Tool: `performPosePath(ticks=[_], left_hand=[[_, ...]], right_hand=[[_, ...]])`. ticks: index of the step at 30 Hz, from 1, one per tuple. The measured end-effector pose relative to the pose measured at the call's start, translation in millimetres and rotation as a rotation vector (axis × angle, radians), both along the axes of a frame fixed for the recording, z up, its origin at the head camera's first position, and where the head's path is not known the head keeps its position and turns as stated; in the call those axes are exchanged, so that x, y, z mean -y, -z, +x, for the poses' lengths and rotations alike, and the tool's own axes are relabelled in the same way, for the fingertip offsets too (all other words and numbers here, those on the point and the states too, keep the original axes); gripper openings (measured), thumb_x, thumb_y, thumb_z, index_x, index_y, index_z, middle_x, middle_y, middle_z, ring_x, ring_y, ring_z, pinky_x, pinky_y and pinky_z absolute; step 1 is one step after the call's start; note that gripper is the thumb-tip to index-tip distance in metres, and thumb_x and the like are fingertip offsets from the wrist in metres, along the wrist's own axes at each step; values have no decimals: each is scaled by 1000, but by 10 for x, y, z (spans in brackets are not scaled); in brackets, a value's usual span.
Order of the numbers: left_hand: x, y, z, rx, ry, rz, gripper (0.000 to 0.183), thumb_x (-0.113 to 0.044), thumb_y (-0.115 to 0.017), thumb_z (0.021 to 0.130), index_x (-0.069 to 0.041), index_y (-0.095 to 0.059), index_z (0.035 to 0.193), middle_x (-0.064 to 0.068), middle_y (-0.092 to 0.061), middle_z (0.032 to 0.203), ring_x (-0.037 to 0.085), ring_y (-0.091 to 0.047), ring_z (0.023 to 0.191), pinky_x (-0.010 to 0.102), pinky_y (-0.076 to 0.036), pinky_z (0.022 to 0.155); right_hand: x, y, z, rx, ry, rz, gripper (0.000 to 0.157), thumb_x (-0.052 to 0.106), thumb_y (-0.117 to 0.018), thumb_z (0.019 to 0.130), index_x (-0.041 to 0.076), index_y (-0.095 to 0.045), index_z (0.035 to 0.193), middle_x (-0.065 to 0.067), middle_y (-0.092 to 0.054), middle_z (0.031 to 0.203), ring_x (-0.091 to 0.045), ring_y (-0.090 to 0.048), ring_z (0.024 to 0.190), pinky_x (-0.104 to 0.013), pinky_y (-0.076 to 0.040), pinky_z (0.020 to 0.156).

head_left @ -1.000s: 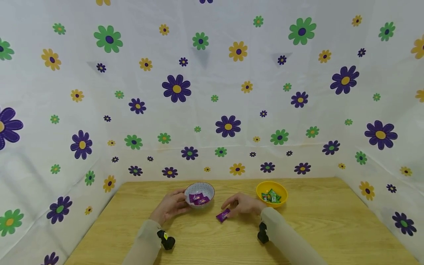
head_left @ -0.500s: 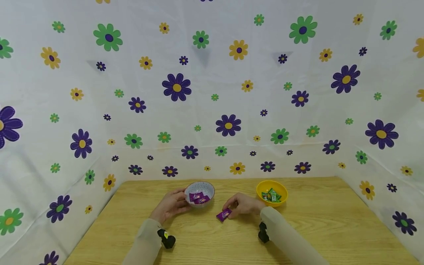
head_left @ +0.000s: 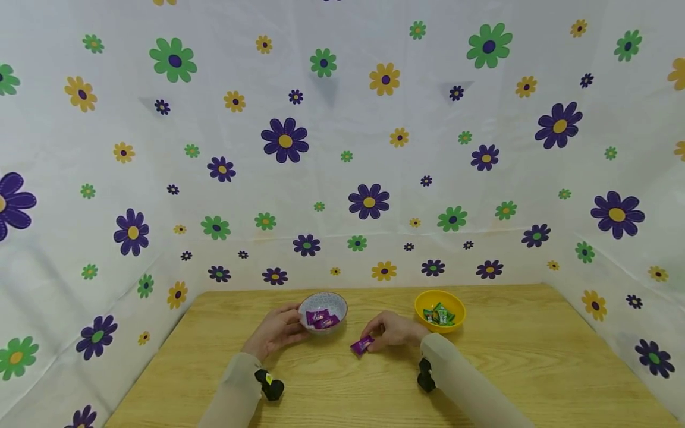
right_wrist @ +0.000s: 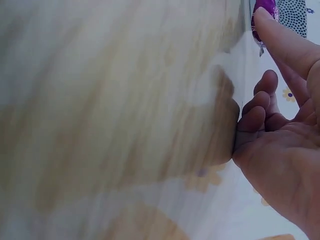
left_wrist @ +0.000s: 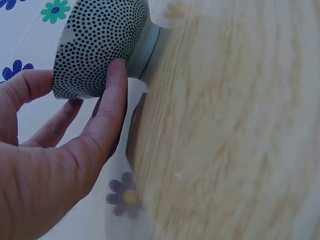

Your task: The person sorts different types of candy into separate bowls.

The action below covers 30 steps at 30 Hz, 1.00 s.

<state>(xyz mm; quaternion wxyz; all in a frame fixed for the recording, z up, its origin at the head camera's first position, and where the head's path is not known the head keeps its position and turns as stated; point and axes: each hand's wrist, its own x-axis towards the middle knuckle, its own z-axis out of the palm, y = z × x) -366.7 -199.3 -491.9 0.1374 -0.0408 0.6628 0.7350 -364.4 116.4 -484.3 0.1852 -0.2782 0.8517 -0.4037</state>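
My left hand [head_left: 275, 331] holds the left side of a small speckled bowl [head_left: 335, 303]; the left wrist view shows the thumb against the bowl's dotted outer wall [left_wrist: 95, 45] and other fingers around its side. Several purple-wrapped candies [head_left: 323, 320] lie inside. To the right of that bowl, my right hand [head_left: 395, 330] pinches another purple-wrapped candy [head_left: 361, 346] between thumb and finger, low over the table. The same candy [right_wrist: 267, 7] shows at the thumb tip in the right wrist view, while the remaining fingers curl toward the palm near the tabletop.
A yellow bowl [head_left: 456, 296] with several green-wrapped candies [head_left: 440, 315] stands just behind the right wrist. Both bowls sit toward the back of the wooden table [head_left: 342, 392]. White cloth with flowers [head_left: 321, 178] encloses the table at the back and sides.
My right index finger has closed in on the purple candy, which has shifted very slightly. The left hand and both bowls stay where they were.
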Motion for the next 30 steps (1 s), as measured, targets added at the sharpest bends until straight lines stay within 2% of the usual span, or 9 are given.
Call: performPosePath(ticks=[7,11,21,27,30], left_hand=[[-8,-2,-3,-1,-16,6,52,-9,-53,95,-2,-42,145,27,-48,140,30,-64,106,49,-54,93],[-5,-17,3,-5,1,-8,54,-10,-54,95,-1,-40,146,27,-47,141,30,-63,107,49,-54,93],[0,-36,12,2,3,-10,55,-9,-55,93,-2,-41,146,26,-46,142,32,-62,111,49,-54,93],[12,-15,-1,8,2,-1,55,-8,-54,94,-2,-40,146,27,-46,142,30,-64,105,49,-54,92],[8,-9,4,11,1,8,55,-8,-55,94,-2,-40,146,27,-46,142,30,-64,105,49,-54,92]], right_hand=[[-50,42,-20,26,42,-57,21,19,-77,85,18,-75,106,0,-60,90,-17,-47,85,-28,-37,73],[-79,56,-50,44,73,-108,26,24,-76,86,17,-74,110,0,-60,92,-17,-48,85,-28,-39,74],[-61,-42,-50,61,77,-145,27,25,-75,87,15,-73,112,0,-61,96,-17,-46,88,-27,-38,74],[10,-100,-56,87,82,-189,26,22,-74,87,13,-73,111,-1,-57,88,-17,-46,79,-25,-37,66],[77,-141,-49,64,105,-202,27,24,-74,87,14,-73,112,-1,-56,88,-17,-46,78,-25,-36,65]])
